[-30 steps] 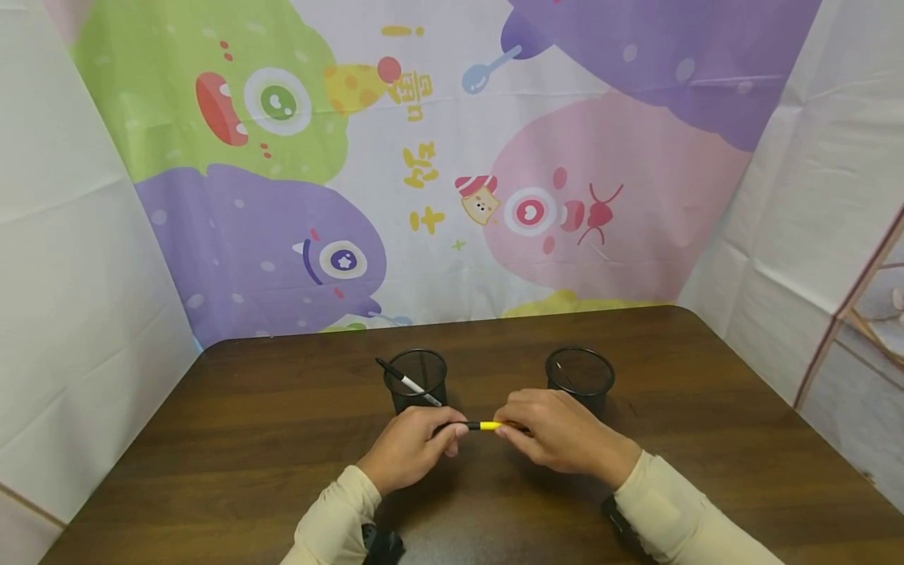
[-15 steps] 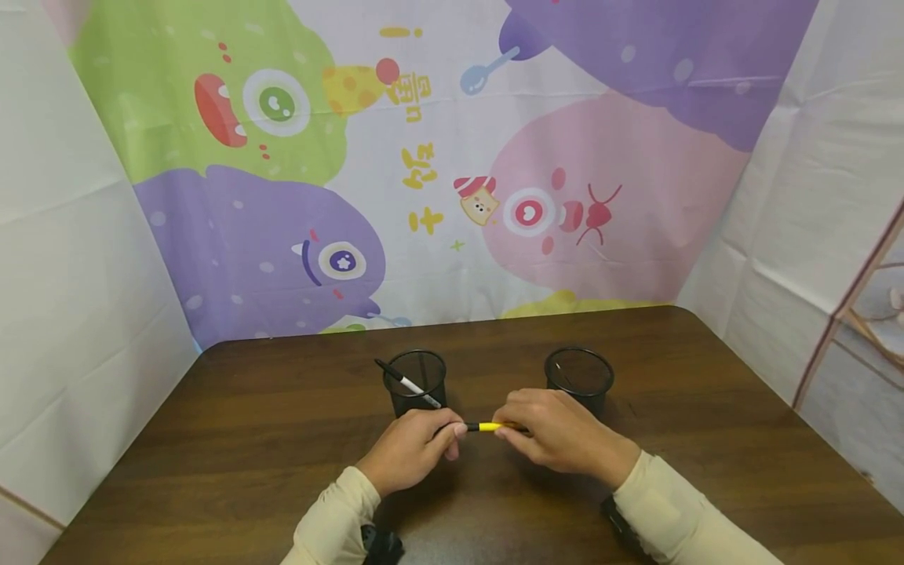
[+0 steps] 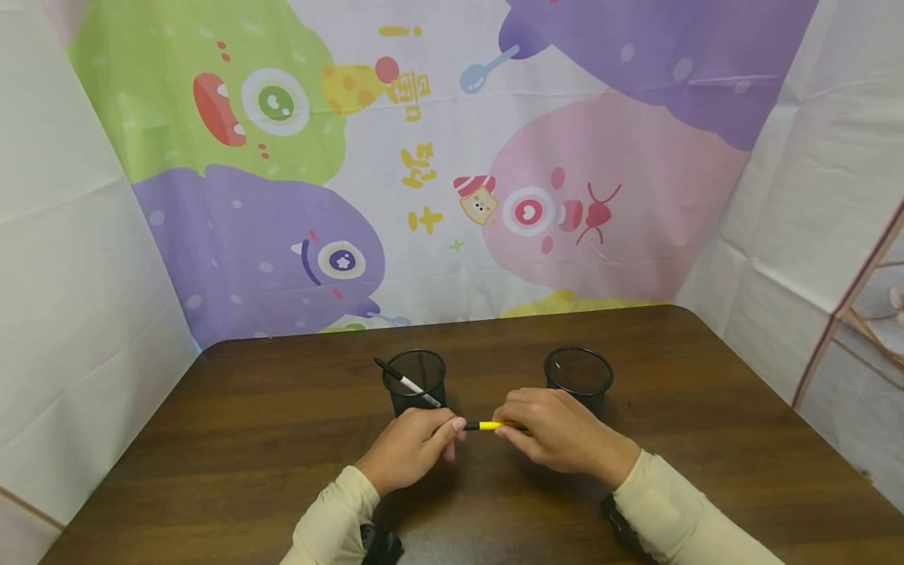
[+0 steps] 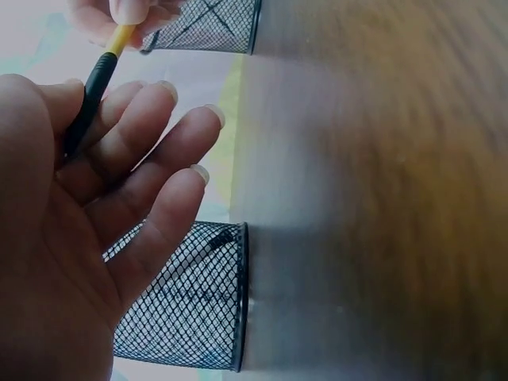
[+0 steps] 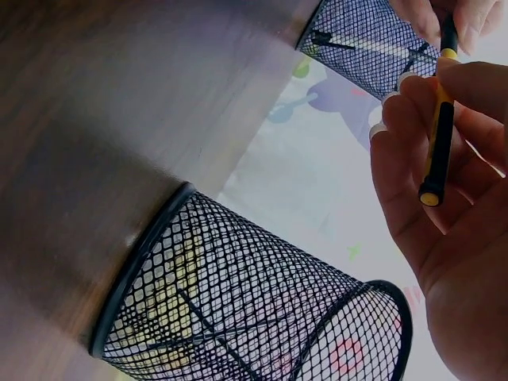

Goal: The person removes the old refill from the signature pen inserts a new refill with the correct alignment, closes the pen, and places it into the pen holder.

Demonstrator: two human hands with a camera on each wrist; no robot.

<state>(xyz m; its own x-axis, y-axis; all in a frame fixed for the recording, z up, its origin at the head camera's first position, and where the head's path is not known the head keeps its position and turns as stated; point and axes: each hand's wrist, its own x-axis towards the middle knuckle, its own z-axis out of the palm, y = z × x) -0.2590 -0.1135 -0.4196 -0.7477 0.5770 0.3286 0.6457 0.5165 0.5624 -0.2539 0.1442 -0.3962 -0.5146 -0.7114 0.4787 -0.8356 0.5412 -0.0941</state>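
Observation:
A yellow-and-black pen (image 3: pixel 489 426) lies level between both hands, above the table. My left hand (image 3: pixel 410 446) pinches its black end between thumb and index finger; the other fingers are loosely bent in the left wrist view. My right hand (image 3: pixel 561 431) holds the yellow part, with the thumb laid along it. In the right wrist view the pen (image 5: pixel 442 131) shows a black grip and a yellow-tipped butt. Behind the left hand stands a black mesh pen cup (image 3: pixel 406 404) with a white-and-black marker (image 3: pixel 412 384) leaning in it. Another mesh pen cup (image 3: pixel 592 404) stands behind the right hand.
Both cups stand on a dark brown wooden table (image 3: pixel 282 408). A printed cartoon curtain (image 3: pixel 438 282) hangs at its far edge, and pale sheets (image 3: pixel 78 235) flank the sides.
The left thumb and fingertips have shifted very slightly on the pen's black end. The right hand, the cups and the marker keep their places.

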